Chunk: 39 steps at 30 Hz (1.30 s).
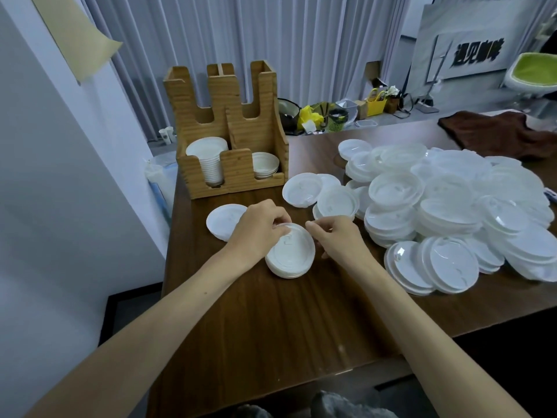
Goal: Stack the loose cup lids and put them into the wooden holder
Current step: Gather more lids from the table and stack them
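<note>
A short stack of white cup lids (291, 253) lies on the dark wooden table in front of me. My left hand (257, 229) grips the stack's far left rim with curled fingers. My right hand (337, 235) sits at its right side, fingers curled by the rim; whether they hold it I cannot tell. The wooden holder (235, 173) stands at the back left, with a tall lid stack (211, 164) in its left front slot and a low stack (265, 165) in the right one. A large heap of loose lids (452, 206) covers the table's right side.
A single lid (224, 220) lies just left of my left hand, and two more lids (303, 188) sit behind the stack. A brown cloth (497, 131) lies at the far right. The table's left edge runs beside a white wall (60, 176).
</note>
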### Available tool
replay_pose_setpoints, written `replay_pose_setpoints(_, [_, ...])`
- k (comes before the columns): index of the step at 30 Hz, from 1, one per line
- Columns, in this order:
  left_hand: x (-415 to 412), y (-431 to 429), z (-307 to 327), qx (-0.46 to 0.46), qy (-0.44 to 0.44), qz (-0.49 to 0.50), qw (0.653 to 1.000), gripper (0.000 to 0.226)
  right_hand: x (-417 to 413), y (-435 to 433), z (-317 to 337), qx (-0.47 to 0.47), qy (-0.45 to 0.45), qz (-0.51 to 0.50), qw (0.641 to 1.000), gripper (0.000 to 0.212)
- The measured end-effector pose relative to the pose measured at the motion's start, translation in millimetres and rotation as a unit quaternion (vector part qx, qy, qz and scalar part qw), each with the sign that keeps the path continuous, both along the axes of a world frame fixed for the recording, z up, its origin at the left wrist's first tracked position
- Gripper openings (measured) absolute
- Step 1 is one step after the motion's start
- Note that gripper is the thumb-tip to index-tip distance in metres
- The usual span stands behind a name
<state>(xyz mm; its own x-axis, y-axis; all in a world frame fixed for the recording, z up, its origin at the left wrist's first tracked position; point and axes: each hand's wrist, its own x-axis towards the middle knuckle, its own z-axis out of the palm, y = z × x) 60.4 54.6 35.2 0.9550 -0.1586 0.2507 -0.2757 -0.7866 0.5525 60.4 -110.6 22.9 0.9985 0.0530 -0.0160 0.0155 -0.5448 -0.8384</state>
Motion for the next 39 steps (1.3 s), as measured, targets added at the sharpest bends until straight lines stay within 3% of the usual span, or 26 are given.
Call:
replay_pose_setpoints(8, [-1, -5, -14, 0.005, -0.014, 0.019, 1.0, 0.011, 0, 2, -9, -0.053, -0.031, 0.067, 0.996, 0.022])
replay_pose_setpoints(15, [-6, -5, -23, -0.089, 0.02, 0.025, 0.996, 0.01, -3, 3, -17, -0.064, -0.054, 0.075, 0.994, 0.025])
replay_pose_setpoints(19, [-8, -5, -28, -0.161, 0.051, 0.039, 0.985, 0.032, -1, 2, -21, -0.066, -0.051, 0.082, 0.993, 0.026])
replay_pose_setpoints(23, [-7, -5, -31, -0.144, 0.061, 0.04, 0.987, 0.027, 2, 4, -25, -0.068, -0.052, 0.068, 0.994, 0.024])
replay_pose_setpoints(30, [-1, 6, -26, -0.191, 0.159, -0.017, 0.968, 0.024, 10, 3, -20, -0.063, -0.061, 0.091, 0.992, 0.022])
replay_pose_setpoints(33, [2, 4, -26, -0.19, 0.17, -0.023, 0.967, 0.021, 15, 1, -20, -0.128, -0.108, 0.034, 0.985, 0.027])
replay_pose_setpoints(36, [4, 5, -23, -0.179, 0.172, -0.025, 0.968, 0.018, 20, -6, -18, -0.238, -0.18, -0.011, 0.954, 0.024])
replay_pose_setpoints(39, [8, 12, -19, -0.177, 0.172, -0.024, 0.969, 0.019, 27, -16, -16, -0.293, -0.193, -0.02, 0.936, 0.031])
